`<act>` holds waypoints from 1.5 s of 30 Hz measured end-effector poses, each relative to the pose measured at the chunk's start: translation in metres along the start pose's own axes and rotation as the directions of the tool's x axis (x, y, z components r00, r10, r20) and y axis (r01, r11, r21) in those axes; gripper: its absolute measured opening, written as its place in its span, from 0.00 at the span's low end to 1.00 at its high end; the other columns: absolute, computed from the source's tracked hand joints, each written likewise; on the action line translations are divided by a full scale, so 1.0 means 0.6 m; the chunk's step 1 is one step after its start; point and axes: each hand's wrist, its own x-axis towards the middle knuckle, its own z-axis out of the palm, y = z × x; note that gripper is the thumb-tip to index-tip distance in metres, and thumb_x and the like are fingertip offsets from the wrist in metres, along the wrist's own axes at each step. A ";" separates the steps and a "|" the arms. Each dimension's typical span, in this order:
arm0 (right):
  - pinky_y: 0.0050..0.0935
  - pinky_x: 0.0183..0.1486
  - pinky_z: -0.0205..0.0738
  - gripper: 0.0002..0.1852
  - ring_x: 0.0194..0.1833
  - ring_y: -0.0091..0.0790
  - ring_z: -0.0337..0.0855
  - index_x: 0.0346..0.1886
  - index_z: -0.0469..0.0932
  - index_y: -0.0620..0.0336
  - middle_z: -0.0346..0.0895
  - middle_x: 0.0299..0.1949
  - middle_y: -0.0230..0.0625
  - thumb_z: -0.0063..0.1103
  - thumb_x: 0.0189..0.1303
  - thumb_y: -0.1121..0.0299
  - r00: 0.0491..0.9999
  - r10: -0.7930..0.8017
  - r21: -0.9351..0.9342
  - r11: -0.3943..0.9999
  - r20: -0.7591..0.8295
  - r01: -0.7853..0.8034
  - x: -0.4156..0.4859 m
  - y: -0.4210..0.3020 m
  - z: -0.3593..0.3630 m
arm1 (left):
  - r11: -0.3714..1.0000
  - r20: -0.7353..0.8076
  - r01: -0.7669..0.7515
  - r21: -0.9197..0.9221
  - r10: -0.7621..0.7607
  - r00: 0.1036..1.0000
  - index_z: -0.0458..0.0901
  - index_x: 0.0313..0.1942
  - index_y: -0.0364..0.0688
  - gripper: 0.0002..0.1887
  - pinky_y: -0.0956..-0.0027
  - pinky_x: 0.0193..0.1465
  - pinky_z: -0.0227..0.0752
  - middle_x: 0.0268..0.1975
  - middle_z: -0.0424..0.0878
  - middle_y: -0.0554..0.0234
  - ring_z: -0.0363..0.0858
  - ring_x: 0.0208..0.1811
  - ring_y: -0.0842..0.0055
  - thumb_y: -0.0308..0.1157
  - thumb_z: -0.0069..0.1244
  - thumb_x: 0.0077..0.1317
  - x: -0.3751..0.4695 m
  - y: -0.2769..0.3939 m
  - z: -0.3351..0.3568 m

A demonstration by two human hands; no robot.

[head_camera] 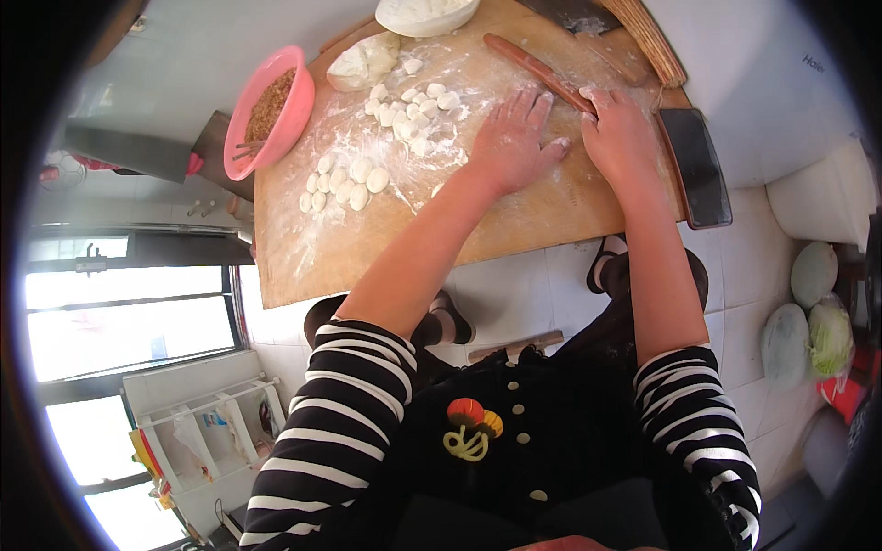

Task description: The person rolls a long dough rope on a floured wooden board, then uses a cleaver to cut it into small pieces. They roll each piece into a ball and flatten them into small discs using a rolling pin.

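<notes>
My left hand (511, 141) lies palm down on a floured wooden board (482, 234), fingers somewhat apart; what is under the palm is hidden. My right hand (620, 138) pinches the near end of a reddish-brown rolling pin (537, 67) between thumb and fingers. Left of my left hand, small cut dough pieces (406, 113) sit in loose flour. Several flattened dough rounds (344, 184) are grouped closer to the board's left side. Beyond them rests a larger dough lump (364, 62). A pink bowl (303, 103) of brown minced filling (270, 107) with chopsticks stands at the left edge.
A white bowl of flour (427, 29) stands at the far edge. At the far right are a wood-handled cleaver (613, 58) and a stalk mat (651, 41). A dark glossy panel (696, 169) borders the board's right. Melons (785, 341) and a wrapped cabbage (829, 334) lie on the floor.
</notes>
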 end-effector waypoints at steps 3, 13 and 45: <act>0.46 0.53 0.78 0.16 0.53 0.49 0.80 0.54 0.81 0.53 0.80 0.48 0.43 0.59 0.62 0.68 1.000 -0.012 -0.021 1.000 -0.005 0.012 0.002 -0.013 -0.004 | 0.995 -0.032 -0.071 -0.064 0.069 0.997 0.63 0.72 0.39 0.33 0.55 0.79 0.51 0.76 0.62 0.48 0.58 0.77 0.56 0.48 0.44 0.73 -0.028 -0.014 -0.002; 0.46 0.52 0.79 0.16 0.53 0.48 0.80 0.54 0.80 0.53 0.80 0.48 0.42 0.61 0.62 0.68 1.000 -0.021 -0.013 1.000 -0.018 0.021 -0.001 -0.005 -0.005 | 0.988 -0.243 -0.154 0.000 0.150 0.958 0.83 0.56 0.43 0.19 0.57 0.66 0.73 0.61 0.81 0.59 0.78 0.64 0.59 0.28 0.54 0.64 -0.220 -0.136 -0.043; 0.47 0.52 0.78 0.16 0.51 0.50 0.81 0.54 0.81 0.54 0.81 0.46 0.43 0.59 0.63 0.69 0.997 -0.054 0.077 0.995 -0.053 0.058 0.001 0.002 0.007 | 0.971 -0.013 0.164 0.172 -0.164 0.986 0.86 0.44 0.45 0.19 0.56 0.50 0.78 0.44 0.86 0.54 0.84 0.48 0.58 0.47 0.61 0.58 -0.067 -0.116 -0.119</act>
